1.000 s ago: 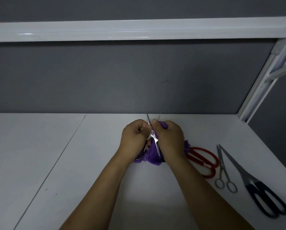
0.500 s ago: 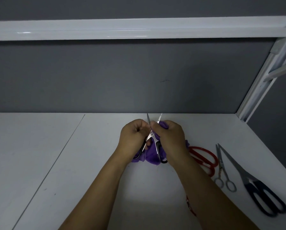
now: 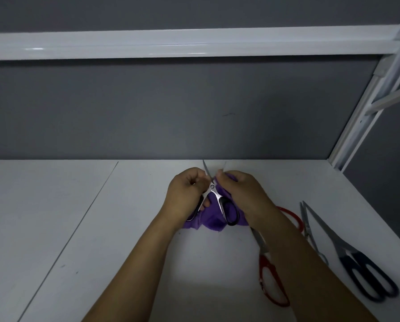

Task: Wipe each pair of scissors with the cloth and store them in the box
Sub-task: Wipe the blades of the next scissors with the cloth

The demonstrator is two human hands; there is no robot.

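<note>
1. The white worktop (image 3: 55, 228) runs off to the left. No box shows anywhere in view, so I cannot tell whether any pair has been stored.
2. The left hand (image 3: 185, 194) is curled round the left handle loop of the small black-handled scissors (image 3: 212, 187) and holds them just above the worktop.
3. These scissors sit between the two hands. They are open, with the blades spread in a V pointing away from the person and the pivot in plain sight.
4. The purple cloth (image 3: 214, 219) hangs bunched under and behind the handles and touches both hands.
5. The right hand (image 3: 243, 194) pinches a fold of the cloth round the right blade near its tip, and that blade is blurred. This looks like the wiping step for this pair, not yet finished.
6. To the right, apart from both hands, lie the red-handled scissors (image 3: 272, 284), partly under the forearm.
7. Further right are a red loop (image 3: 292, 216), the thin silver scissors (image 3: 307, 225) and the large dark-handled scissors (image 3: 368, 277). These all appear to be waiting for wiping and boxing, so most of the task seems to remain.
</note>
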